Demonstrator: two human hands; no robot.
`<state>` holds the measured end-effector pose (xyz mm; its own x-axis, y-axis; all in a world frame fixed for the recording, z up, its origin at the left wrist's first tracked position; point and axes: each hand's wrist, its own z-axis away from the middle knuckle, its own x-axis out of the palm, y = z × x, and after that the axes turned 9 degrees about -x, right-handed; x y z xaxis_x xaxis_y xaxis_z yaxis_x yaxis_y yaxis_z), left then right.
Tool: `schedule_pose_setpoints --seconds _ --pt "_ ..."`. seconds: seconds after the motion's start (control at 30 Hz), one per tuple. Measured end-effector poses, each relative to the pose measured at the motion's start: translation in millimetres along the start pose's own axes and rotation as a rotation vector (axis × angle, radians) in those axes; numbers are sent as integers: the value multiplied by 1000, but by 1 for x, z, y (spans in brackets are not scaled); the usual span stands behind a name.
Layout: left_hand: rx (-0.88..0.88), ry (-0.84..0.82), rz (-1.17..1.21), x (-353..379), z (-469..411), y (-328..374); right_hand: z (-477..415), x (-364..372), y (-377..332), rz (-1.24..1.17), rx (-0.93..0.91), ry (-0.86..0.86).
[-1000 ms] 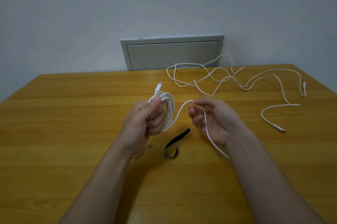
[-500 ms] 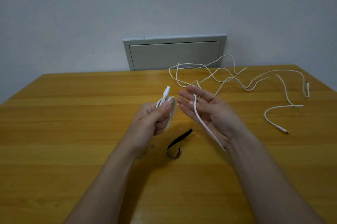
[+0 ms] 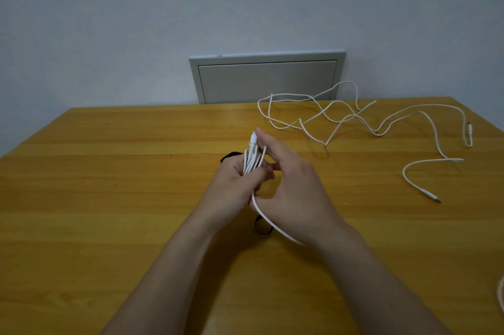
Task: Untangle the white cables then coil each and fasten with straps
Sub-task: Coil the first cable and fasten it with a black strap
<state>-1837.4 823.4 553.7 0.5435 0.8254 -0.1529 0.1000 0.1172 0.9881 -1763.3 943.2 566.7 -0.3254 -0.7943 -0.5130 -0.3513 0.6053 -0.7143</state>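
Behind hands, strap (image 3: 262, 228) mostly hidden; left hand (image 3: 234, 193) clutches coil (image 3: 252, 160); right hand (image 3: 294, 184) unclear.

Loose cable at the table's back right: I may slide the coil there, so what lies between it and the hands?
Nothing: the head view shows only bare table between the loose cable and the right hand.

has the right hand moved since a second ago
Yes. The right hand has swung left, away from the loose cable on the table, and now touches the coil in the left hand.
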Motion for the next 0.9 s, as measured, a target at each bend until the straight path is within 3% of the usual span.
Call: schedule_pose_setpoints --seconds 0.23,0.43,0.73,0.9 --pt "-120 -83 183 -6 0 6 -3 -11 5 -172 -21 141" --pt "-119 -220 428 -7 2 9 -3 -17 4 -194 -50 259" --pt "-171 -210 501 -6 8 13 -5 -12 10 -149 -124 204" --pt "-146 -262 482 -4 3 6 -9 -12 15 -248 10 296"
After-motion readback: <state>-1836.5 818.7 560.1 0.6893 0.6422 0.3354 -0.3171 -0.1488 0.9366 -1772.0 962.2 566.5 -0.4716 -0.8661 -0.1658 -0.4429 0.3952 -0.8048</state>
